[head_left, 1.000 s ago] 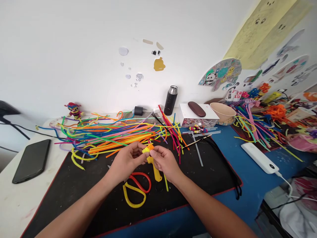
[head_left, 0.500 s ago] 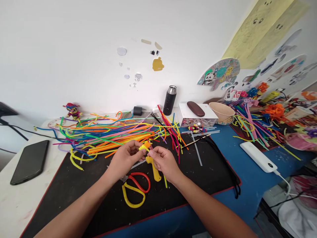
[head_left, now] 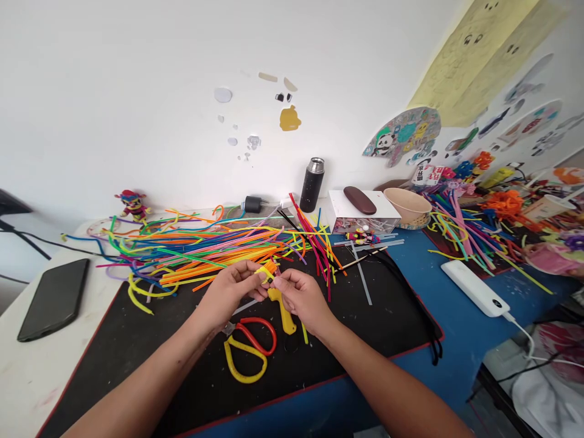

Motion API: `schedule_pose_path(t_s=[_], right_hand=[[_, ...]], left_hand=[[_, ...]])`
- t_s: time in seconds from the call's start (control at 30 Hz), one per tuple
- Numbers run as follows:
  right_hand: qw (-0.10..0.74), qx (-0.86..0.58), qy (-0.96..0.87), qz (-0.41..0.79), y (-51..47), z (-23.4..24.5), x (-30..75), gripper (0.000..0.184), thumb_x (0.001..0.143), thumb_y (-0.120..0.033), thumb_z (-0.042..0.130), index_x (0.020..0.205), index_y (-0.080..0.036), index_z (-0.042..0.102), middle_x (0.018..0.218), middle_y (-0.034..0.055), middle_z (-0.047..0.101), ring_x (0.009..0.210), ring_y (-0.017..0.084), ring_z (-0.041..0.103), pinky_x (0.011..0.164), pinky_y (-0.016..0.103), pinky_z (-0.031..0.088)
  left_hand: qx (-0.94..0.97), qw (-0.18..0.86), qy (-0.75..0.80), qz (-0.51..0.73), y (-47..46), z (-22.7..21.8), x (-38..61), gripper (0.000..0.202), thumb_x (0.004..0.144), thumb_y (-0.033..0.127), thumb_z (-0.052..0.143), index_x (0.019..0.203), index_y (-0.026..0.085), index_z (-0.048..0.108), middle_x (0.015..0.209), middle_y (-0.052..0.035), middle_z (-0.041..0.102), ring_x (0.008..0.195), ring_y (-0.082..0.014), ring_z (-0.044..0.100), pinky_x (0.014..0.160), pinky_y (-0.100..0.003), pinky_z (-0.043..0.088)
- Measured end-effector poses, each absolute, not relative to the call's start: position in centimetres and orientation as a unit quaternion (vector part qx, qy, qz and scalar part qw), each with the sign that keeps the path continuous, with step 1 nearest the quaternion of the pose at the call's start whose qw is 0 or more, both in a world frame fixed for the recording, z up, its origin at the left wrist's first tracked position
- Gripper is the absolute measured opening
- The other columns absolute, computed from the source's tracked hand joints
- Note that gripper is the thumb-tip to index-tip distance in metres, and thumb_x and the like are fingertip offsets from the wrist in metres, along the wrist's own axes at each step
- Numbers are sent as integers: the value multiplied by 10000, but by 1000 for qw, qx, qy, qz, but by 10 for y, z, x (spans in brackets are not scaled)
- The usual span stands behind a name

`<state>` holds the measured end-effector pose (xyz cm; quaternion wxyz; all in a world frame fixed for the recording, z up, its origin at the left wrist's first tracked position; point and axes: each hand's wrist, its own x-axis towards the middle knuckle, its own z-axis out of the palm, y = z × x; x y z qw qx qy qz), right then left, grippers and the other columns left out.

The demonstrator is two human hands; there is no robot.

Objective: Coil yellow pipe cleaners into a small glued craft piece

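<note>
Between my two hands is a small yellow and orange pipe-cleaner figure (head_left: 267, 270). My left hand (head_left: 239, 285) pinches its left side. My right hand (head_left: 298, 295) is closed at its right side, thumb and fingertips pressed together by a small pinkish bit; exactly what those fingertips grip is too small to make out. Just below my hands, a yellow glue gun (head_left: 286, 315) lies on the black mat (head_left: 328, 359). Scissors (head_left: 246, 353) with one red and one yellow handle rest to its left, their blades partly hidden by my left wrist.
Colourful pipe cleaners (head_left: 196, 249) spread behind my hands. A black flask (head_left: 312, 185), a white box (head_left: 362, 210) with a brown case on it and a paper bowl (head_left: 408, 207) stand along the wall. A phone (head_left: 55, 298) lies left, a white power bank (head_left: 474, 289) right.
My left hand has turned and shifted slightly at the pipe-cleaner figure, showing a dark spot on it. My right hand stays nearly in place. The view has shifted very slightly.
</note>
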<state>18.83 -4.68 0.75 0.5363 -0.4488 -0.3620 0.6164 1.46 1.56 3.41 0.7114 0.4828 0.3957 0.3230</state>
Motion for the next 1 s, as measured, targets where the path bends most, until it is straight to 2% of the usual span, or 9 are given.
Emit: schedule_pose_path(t_s=[0.17, 0.6, 1.0], right_hand=[[538, -449, -357, 617, -48, 3, 189, 455, 770, -593, 836, 747, -200, 607, 433, -134, 353, 371, 48, 242, 397, 213, 169], [529, -459, -363, 614, -48, 2, 187, 451, 764, -609, 821, 755, -203, 625, 431, -131, 359, 354, 47, 239, 381, 209, 158], [527, -467, -362, 611, -47, 1, 186, 464, 760, -620, 822, 750, -199, 628, 424, -128, 366, 356, 51, 262, 385, 210, 168]], left_hand=[[455, 722, 409, 324, 18, 38, 15, 413, 672, 462, 933, 821, 162, 692, 709, -37, 754, 574, -133, 671, 589, -239, 557], [482, 692, 423, 332, 21, 30, 15, 425, 673, 507, 907, 821, 177, 684, 697, -43, 755, 578, -166, 690, 587, -274, 573], [498, 680, 419, 337, 24, 24, 13, 465, 668, 538, 920, 835, 169, 692, 689, -32, 749, 589, -151, 682, 599, -258, 563]])
